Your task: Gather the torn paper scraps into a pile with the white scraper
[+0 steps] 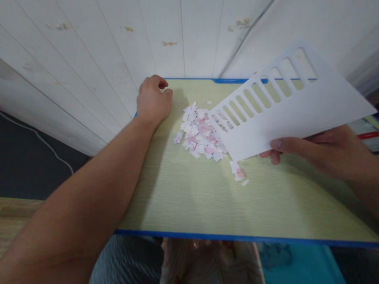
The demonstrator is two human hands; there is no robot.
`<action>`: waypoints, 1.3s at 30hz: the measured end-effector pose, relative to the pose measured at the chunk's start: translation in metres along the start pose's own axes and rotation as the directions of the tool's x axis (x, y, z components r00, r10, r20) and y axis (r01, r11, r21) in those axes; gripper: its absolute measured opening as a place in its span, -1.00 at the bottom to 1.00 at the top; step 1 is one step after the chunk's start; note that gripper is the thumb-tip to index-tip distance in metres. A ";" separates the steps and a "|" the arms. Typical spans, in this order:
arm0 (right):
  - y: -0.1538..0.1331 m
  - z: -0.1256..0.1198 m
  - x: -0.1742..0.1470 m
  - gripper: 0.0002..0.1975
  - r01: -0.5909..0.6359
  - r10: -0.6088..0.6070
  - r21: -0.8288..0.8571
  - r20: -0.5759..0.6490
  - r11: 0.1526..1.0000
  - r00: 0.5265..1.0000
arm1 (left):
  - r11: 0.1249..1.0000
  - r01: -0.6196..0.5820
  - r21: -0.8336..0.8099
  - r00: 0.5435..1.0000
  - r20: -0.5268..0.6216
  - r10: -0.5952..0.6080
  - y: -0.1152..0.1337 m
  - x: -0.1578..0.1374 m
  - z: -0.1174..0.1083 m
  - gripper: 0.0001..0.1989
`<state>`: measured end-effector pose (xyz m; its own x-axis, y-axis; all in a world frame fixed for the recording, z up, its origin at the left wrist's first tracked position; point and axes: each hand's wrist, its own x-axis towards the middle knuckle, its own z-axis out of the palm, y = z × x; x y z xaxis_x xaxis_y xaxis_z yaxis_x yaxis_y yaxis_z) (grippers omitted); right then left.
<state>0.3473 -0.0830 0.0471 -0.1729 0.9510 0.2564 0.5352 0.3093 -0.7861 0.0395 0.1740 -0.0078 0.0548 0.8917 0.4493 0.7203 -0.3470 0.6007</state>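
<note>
My right hand (306, 150) grips the lower edge of a white sheet (290, 119) with a row of rounded slots cut through it, thumb on top. The sheet is tilted, and its left end reaches the pile of small paper scraps (202, 132), white with pink marks. A few loose scraps (238, 171) lie in front of the sheet's near corner. Resting at the table's far left edge, my left hand (154, 98) has its fingers curled. Whether anything is inside those fingers is hidden.
The pale yellow table (192, 204) has a blue edge and stands against a white plank wall (164, 26) with a grey cable. A flat dark-edged object with a red stripe (371, 135) lies at the right. Below the front edge are a patterned cloth (207, 278) and a blue container (303, 268).
</note>
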 end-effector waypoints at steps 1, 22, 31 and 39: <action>0.001 0.000 -0.001 -0.66 -0.001 0.001 0.009 0.003 1.000 1.000 | 1.000 -0.002 0.011 1.000 -0.003 0.002 0.000 0.000 0.000 -0.90; -0.001 -0.001 -0.004 -0.69 0.062 -0.063 -0.005 -0.014 0.998 0.998 | 1.000 -0.003 -0.005 1.000 -0.023 0.003 -0.004 0.001 0.003 -0.88; 0.000 -0.001 -0.003 -0.78 0.022 -0.024 0.081 0.028 0.996 0.999 | 1.000 -0.019 -0.011 1.000 -0.022 0.018 -0.004 0.002 0.002 -0.81; -0.005 0.007 -0.007 -0.73 0.073 -0.073 -0.002 0.020 0.997 0.997 | 0.998 0.007 -0.058 1.000 0.010 -0.007 -0.003 0.002 0.002 -0.80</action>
<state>0.3401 -0.0908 0.0451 -0.2276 0.9258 0.3019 0.5226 0.3777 -0.7644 0.0390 0.1775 -0.0097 0.0568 0.8968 0.4387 0.6790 -0.3568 0.6416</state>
